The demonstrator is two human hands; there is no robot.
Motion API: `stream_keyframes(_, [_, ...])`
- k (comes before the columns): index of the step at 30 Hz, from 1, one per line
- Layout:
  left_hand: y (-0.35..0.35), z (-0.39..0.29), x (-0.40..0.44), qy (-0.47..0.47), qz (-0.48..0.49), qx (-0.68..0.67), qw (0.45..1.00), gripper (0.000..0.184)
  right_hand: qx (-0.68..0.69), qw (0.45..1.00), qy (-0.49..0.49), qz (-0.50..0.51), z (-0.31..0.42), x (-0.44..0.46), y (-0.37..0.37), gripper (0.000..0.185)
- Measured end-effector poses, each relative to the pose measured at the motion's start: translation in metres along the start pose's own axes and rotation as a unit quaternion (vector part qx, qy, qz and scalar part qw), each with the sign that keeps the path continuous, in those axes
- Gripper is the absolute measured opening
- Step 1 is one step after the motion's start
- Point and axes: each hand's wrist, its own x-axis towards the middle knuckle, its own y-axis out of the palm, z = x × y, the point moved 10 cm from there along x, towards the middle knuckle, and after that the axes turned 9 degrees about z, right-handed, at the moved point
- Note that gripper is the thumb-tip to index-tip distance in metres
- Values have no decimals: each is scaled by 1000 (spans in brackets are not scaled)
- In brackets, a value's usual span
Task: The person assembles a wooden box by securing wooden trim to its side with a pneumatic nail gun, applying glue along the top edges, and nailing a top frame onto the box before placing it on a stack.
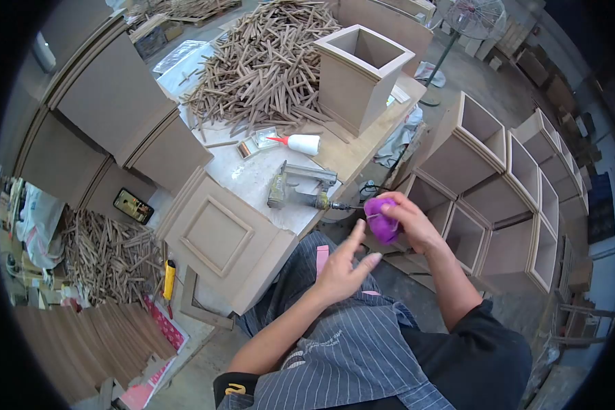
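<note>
Holding a purple bundle [383, 221] in the right hand [413, 222], off the table's edge

In the head view, holds the bundle just beyond the worktable [239, 175]. Looks soft and crumpled, rounded in outline, with a thin pale line across it; cannot tell cloth from plastic. On the tabletop, shows a tangled heap of thin, rough wooden sticks [266, 65] beside a square, tapering box [345, 92] of smooth brown board with a pale rim. Nearer, has a white bottle [304, 143] with a pointed red nozzle, lying on its side, and a scuffed metal tool [307, 174]. Closest to the body, includes a tilted brown panel [215, 236] with a raised rectangular moulding. To the right, shows stacked open boxes [475, 167] of similar board.

Bends the right wrist inward, forearm rising from a dark sleeve, and pinches the bundle between thumb and fingers. Reaches the left forearm up past a striped apron [342, 362], left hand [342, 270] spread, thumb apart, index finger pointing towards the bundle; cannot tell whether touching.
</note>
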Motion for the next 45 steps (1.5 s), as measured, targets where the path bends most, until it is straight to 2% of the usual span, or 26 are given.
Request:
stream_keyframes(3, [-33, -4, -9, 28, -51, 5, 998, 72, -82, 991, 37, 99, 14, -12, 69, 47])
stream_keyframes(4, [-43, -7, -15, 46, -74, -15, 996, 73, -47, 988, 30, 144, 16, -13, 97, 34])
stream_keyframes(7, [-55, 0, -27, 30, -78, -176, 981, 67, 142, 979, -26, 144, 5, 5, 142, 8])
stream_keyframes(9, [-62, 10, -37, 11, -51, -227, 972, 66, 211, 968, -40, 132, 7, 17, 158, 8])
stream_keyframes(10, [-61, 11, -46, -5, -47, -334, 941, 64, 235, 966, -2, 108, 7, 21, 160, 9])
stream_keyframes(12, [-67, -5, -53, 5, -68, -308, 949, 63, 276, 958, -5, 79, 20, 27, 155, 15])
stream_keyframes(15, [-72, -3, -54, 10, -144, -302, 942, 46, 303, 946, -35, 110, 24, 34, 141, 26])
stream_keyframes(16, [-78, -4, -54, 11, -182, -272, 945, 36, 326, 922, -68, 198, 42, 25, 143, 28])
stream_keyframes(18, [-86, -1, -52, 17, -227, -260, 938, 29, 364, 922, -76, 109, 43, 22, 125, 27])
stream_keyframes(19, [-87, 0, -45, 45, -247, -303, 919, 26, 356, 911, -106, 180, 47, 19, 117, 28])
stream_keyframes(23, [-87, -17, -23, 96, -301, -364, 876, 25, 117, 970, -115, 177, 29, 17, 82, 42])
stream_keyframes(25, [-73, -12, -4, 49, -283, -259, 922, 25, 74, 971, -137, 180, 24, 10, 95, 51])
stream_keyframes(26, [-64, 6, 5, 58, -304, -3, 951, 38, 79, 975, -160, 132, 24, 9, 96, 51])
stream_keyframes(27, [-47, -27, 3, 34, -308, 239, 920, 47, 90, 977, -154, 114, 20, 15, 90, 49])
stream_keyframes(28, [-29, -54, 5, -1, -294, 468, 834, 57, 101, 978, -149, 103, 17, 25, 89, 47])
stream_keyframes(29, [-18, -37, 12, -2, -221, 466, 857, 72, 142, 978, -102, 110, -1, 35, 87, 42])
stream_keyframes(31, [-16, -39, 13, -51, -187, 558, 807, 64, 126, 980, -116, 97, -15, 45, 81, 34])
stream_keyframes(34, [-24, -40, 13, -62, -128, 503, 853, 58, 79, 986, -94, 111, -18, 61, 74, 25])
stream_keyframes(36, [-32, -63, 2, -11, -122, 475, 872, 47, -55, 991, -124, 17, -9, 95, 33, 27])
stream_keyframes(38, [-44, -88, -27, 65, -158, 380, 909, 38, -229, 952, -184, -86, 23, 143, -14, 29])
stream_keyframes(40, [-75, -83, -61, 46, -184, 169, 967, 34, -386, 891, -200, -127, 36, 193, -34, 34])
stream_keyframes(41, [-92, -72, -87, -5, -235, 69, 970, 36, -434, 874, -190, -109, 36, 217, -33, 38])
stream_keyframes(42, [-106, -70, -107, -18, -296, -58, 953, 41, -479, 856, -170, -89, 33, 235, -28, 46])
stream_keyframes(43, [-122, -71, -128, -23, -359, -185, 914, 46, -567, 797, -190, -83, 21, 259, -31, 54])
stream_keyframes(44, [-136, -101, -139, -14, -353, -137, 925, 46, -614, 781, -102, -52, 24, 261, -18, 55])
stream_keyframes(45, [-142, -130, -144, 13, -343, -66, 937, 47, -688, 691, -200, -92, 23, 268, -15, 54])
